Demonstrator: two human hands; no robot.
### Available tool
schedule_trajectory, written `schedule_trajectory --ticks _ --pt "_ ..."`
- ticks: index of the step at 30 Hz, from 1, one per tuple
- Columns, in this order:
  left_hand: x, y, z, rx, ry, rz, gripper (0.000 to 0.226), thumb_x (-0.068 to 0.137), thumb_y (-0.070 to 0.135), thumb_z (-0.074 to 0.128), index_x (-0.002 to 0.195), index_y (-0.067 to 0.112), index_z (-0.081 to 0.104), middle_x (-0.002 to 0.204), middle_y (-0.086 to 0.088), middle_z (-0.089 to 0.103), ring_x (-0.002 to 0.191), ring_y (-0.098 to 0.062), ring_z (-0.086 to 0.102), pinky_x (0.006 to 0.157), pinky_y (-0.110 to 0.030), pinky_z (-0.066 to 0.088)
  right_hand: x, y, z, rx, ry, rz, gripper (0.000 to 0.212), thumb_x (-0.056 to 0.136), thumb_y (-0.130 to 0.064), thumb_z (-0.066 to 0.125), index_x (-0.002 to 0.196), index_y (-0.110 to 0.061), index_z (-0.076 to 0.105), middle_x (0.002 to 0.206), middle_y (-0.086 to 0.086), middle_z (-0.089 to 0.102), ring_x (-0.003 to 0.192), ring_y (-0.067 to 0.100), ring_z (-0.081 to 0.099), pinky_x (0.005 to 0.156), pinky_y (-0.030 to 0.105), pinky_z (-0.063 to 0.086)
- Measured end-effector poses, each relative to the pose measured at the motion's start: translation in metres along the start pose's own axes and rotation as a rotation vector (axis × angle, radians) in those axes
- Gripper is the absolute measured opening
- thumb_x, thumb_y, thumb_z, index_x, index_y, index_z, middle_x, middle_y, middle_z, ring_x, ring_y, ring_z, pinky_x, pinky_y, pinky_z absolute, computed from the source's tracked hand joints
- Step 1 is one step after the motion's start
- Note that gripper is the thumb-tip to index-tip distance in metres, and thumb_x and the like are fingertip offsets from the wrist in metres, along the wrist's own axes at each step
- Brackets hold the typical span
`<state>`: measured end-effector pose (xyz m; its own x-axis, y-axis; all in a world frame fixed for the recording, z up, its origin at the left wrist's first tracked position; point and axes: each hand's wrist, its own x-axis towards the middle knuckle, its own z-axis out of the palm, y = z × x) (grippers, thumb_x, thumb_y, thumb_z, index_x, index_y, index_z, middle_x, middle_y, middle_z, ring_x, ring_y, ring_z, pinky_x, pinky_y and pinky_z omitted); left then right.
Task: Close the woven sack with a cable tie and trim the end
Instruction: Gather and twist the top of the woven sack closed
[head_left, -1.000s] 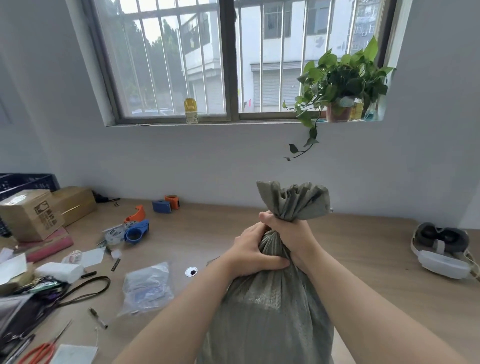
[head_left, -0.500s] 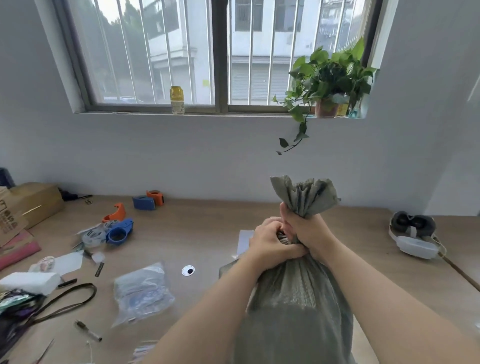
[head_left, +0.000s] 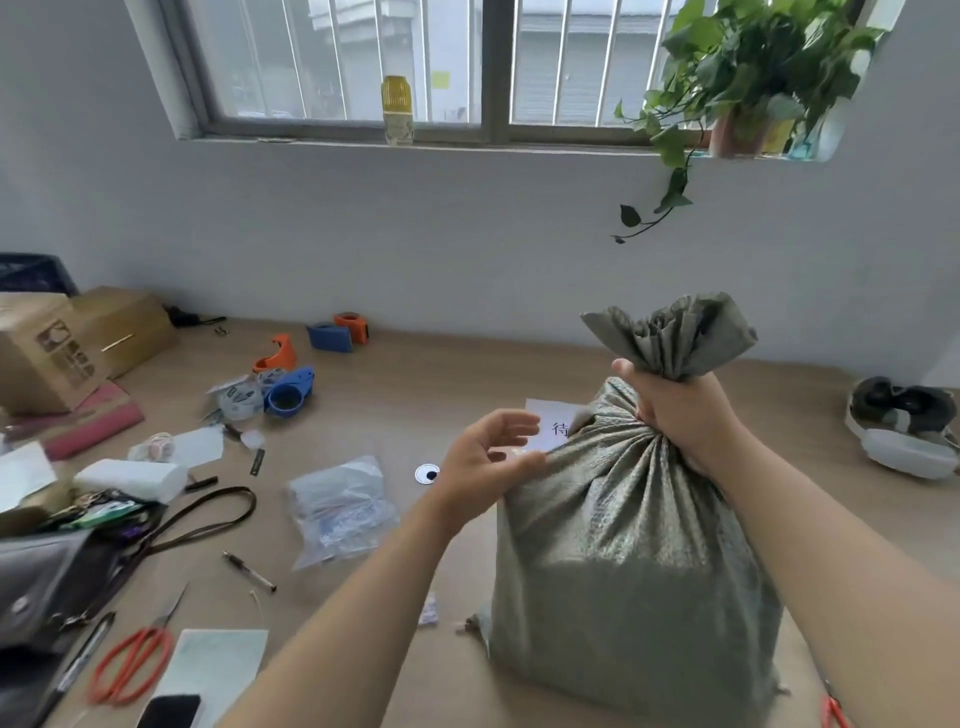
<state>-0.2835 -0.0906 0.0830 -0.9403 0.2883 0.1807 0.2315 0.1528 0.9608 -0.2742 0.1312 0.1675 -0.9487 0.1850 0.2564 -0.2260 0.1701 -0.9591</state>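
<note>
A grey-green woven sack (head_left: 628, 566) stands upright on the wooden table, right of centre. Its mouth is bunched into a neck with a ruffled top (head_left: 670, 332). My right hand (head_left: 680, 410) is shut around that neck. My left hand (head_left: 488, 457) hovers just left of the sack's shoulder with fingers apart and holds nothing. A clear plastic bag (head_left: 340, 506) of small items lies left of the sack. Orange-handled scissors (head_left: 130, 665) lie at the front left. No cable tie is visible on the sack.
A white paper with a printed character (head_left: 553, 423) lies behind the sack. Tape dispensers (head_left: 288, 389), cardboard boxes (head_left: 47, 353), a dark pouch (head_left: 62, 577), a pen (head_left: 249, 571) and a phone (head_left: 169, 711) crowd the left. A headset (head_left: 904, 426) sits far right.
My left hand has let go of the sack's neck and moved down and left, opening. My right hand alone keeps the neck gripped. The view has tilted down and left.
</note>
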Motion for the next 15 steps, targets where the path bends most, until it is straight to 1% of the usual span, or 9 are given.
schedule_trajectory --ticks 2,5,10,13,15 --pt "-0.01 -0.022 -0.025 0.014 0.066 -0.068 0.035 0.079 0.025 0.077 0.113 0.027 0.068 0.111 0.005 0.074 0.106 -0.014 0.068 0.098 -0.04 0.052 0.001 0.0 0.005 -0.03 -0.009 -0.005 0.047 0.091 -0.012 0.065 0.053 -0.018 0.038 0.039 -0.008 0.035 0.039 0.013 0.031 0.054 0.031 0.03" --pt "-0.027 -0.057 -0.059 0.012 0.146 -0.174 0.032 0.08 0.019 0.076 0.111 0.024 0.069 0.109 -0.002 0.075 0.104 -0.019 0.069 0.093 -0.038 0.056 0.004 0.002 0.011 -0.073 -0.006 -0.012 0.046 0.091 -0.012 0.065 0.054 -0.016 0.038 0.038 -0.009 0.036 0.038 0.012 0.032 0.053 0.031 0.032" --pt "-0.059 -0.121 -0.088 0.023 0.213 -0.349 0.026 0.084 0.002 0.072 0.104 0.019 0.07 0.104 -0.009 0.074 0.09 -0.012 0.069 0.078 -0.019 0.054 0.009 0.007 0.019 -0.044 -0.007 -0.011 0.047 0.089 -0.015 0.066 0.05 -0.02 0.038 0.038 -0.008 0.035 0.037 0.011 0.031 0.056 0.035 0.033" --pt "-0.074 -0.159 -0.093 0.048 0.217 -0.424 0.024 0.083 -0.002 0.071 0.098 0.016 0.071 0.102 -0.015 0.074 0.088 -0.013 0.069 0.075 -0.014 0.053 0.009 0.011 0.021 -0.055 -0.005 -0.014 0.048 0.085 -0.02 0.067 0.046 -0.018 0.04 0.036 -0.007 0.035 0.036 0.011 0.031 0.055 0.033 0.034" --pt "-0.08 -0.185 -0.094 0.073 0.203 -0.482 0.023 0.083 -0.004 0.07 0.096 0.015 0.071 0.097 -0.014 0.073 0.087 -0.016 0.067 0.074 -0.013 0.053 0.011 0.013 0.023 -0.075 -0.002 -0.016 0.049 0.083 -0.024 0.067 0.043 -0.016 0.041 0.035 -0.007 0.035 0.035 0.012 0.032 0.056 0.033 0.036"
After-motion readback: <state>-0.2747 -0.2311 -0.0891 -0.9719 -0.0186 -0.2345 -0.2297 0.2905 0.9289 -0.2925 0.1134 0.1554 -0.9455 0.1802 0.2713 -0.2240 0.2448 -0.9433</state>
